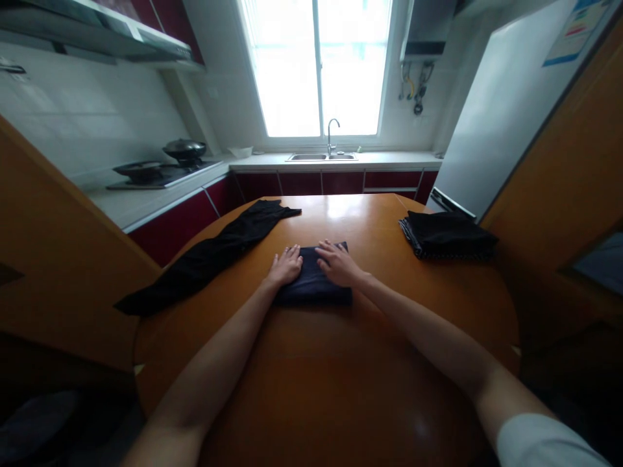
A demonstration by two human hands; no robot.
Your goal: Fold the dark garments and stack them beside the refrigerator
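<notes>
A dark navy folded garment point(314, 290) lies as a flat, roughly rectangular bundle in the middle of the wooden table. On its left edge rests my left hand point(288, 264), palm down with the fingers stretched forward. My right hand point(337, 263) lies flat on the right part of the same bundle, its fingers spread. Neither hand grips the cloth. The hands hide parts of the upper surface, and I cannot tell exactly what kind of garment it is.
Black trousers point(209, 259) stretch along the table's left side, partly over its edge. A stack of folded dark clothes point(448, 233) sits at the right. Beyond the round wooden table point(311, 376) are a sink point(307, 157), a stove with a pan point(185, 149) and a fridge point(511, 97).
</notes>
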